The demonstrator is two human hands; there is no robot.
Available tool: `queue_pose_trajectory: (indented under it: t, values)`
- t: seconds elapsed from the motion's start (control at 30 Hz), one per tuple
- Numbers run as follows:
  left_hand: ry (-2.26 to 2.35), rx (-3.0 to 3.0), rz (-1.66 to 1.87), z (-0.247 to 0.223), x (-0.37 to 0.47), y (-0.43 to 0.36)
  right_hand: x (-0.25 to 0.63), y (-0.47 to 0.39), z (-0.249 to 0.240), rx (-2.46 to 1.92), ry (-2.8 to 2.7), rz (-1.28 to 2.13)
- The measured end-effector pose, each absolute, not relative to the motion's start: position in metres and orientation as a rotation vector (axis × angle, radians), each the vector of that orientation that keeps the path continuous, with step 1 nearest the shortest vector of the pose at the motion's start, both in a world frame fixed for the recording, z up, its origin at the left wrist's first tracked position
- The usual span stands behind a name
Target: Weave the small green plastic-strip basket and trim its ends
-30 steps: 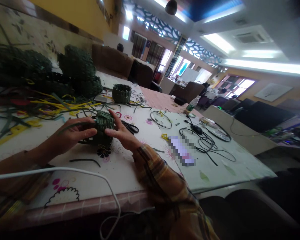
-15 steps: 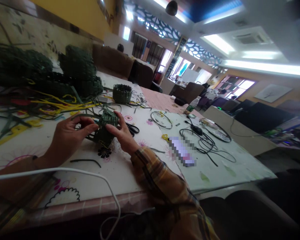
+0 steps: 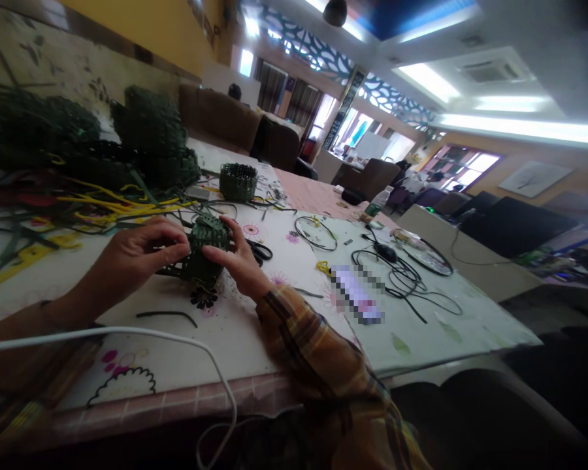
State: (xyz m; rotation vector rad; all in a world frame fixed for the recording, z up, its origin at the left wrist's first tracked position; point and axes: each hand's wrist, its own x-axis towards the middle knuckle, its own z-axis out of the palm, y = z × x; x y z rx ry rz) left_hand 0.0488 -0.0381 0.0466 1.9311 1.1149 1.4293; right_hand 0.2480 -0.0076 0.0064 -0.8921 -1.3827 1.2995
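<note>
A small dark green woven basket (image 3: 206, 251) lies tilted on the flowered tablecloth in front of me. My right hand (image 3: 238, 258) grips its right side, thumb on the near face and fingers behind the far edge. At the basket's left side, my left hand (image 3: 151, 251) has thumb and fingertips pinched together; whatever is between them is too small and dark to make out. Black-handled scissors (image 3: 261, 252) lie just behind my right hand, partly hidden. A short dark green strip (image 3: 166, 315) rests on the cloth nearer to me.
Behind stands another green woven basket (image 3: 238, 183). Larger woven pieces (image 3: 149, 130) and loose yellow and green strips (image 3: 102, 202) crowd the left. A white cable (image 3: 176, 337) crosses the front. Black cables (image 3: 396, 274), a blurred-out phone-like object (image 3: 355, 294) and a bottle (image 3: 378, 202) lie or stand right.
My left hand has shifted slightly left, and the green strip that looped over its fingers no longer shows there. My right hand still holds the basket in nearly the same place.
</note>
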Motion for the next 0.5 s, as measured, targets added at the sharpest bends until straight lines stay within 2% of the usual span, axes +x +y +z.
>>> queue_pose_trajectory:
  t: [0.5]
  values:
    - [1.275,1.921,1.193,0.045,0.042,-0.026,0.242,-0.008,0.003,-0.808,-1.208,1.316]
